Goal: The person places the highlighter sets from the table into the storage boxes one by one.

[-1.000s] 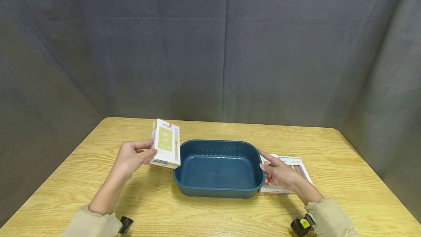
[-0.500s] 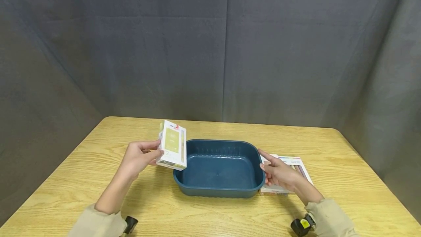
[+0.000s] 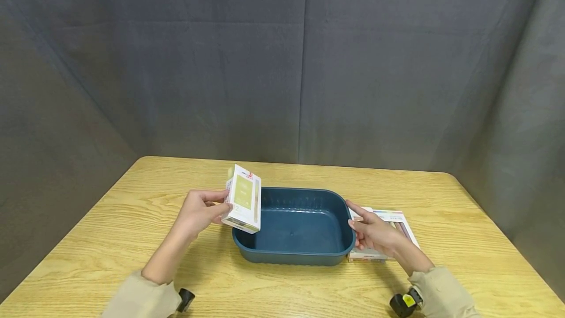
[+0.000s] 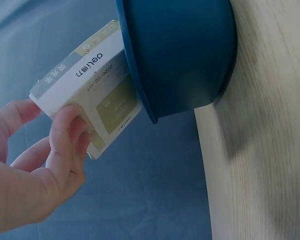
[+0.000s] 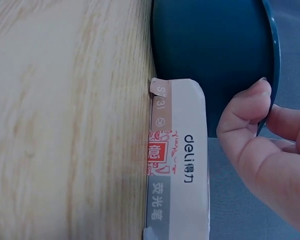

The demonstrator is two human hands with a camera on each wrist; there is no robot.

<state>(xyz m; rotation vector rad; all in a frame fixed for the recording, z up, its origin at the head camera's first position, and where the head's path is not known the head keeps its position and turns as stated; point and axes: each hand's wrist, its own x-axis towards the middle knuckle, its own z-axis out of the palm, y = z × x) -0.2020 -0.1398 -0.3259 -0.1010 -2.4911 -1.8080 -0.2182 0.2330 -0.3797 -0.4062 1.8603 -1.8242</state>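
A small white box of highlighters (image 3: 244,195) with a yellow-green panel is tilted over the left end of a dark blue plastic basin (image 3: 293,259). My left hand (image 3: 201,214) pinches the box by its near left edge, thumb on the face. In the left wrist view, the box (image 4: 90,82) passes behind the basin's rim (image 4: 140,95). At the basin's right end, my right hand (image 3: 375,232) pinches the rim between thumb and fingers, seen closely in the right wrist view on the basin wall (image 5: 215,45).
Beneath and beside my right hand, white highlighter boxes (image 3: 405,222) lie on the wooden table (image 3: 291,291), right against the basin. One such box (image 5: 185,165) shows its printed end in the right wrist view. A grey curtain (image 3: 282,63) hangs behind the table.
My left hand has carried the highlighter box rightward, from beside the basin's left rim to over its left end. My right hand and the basin have stayed in place.
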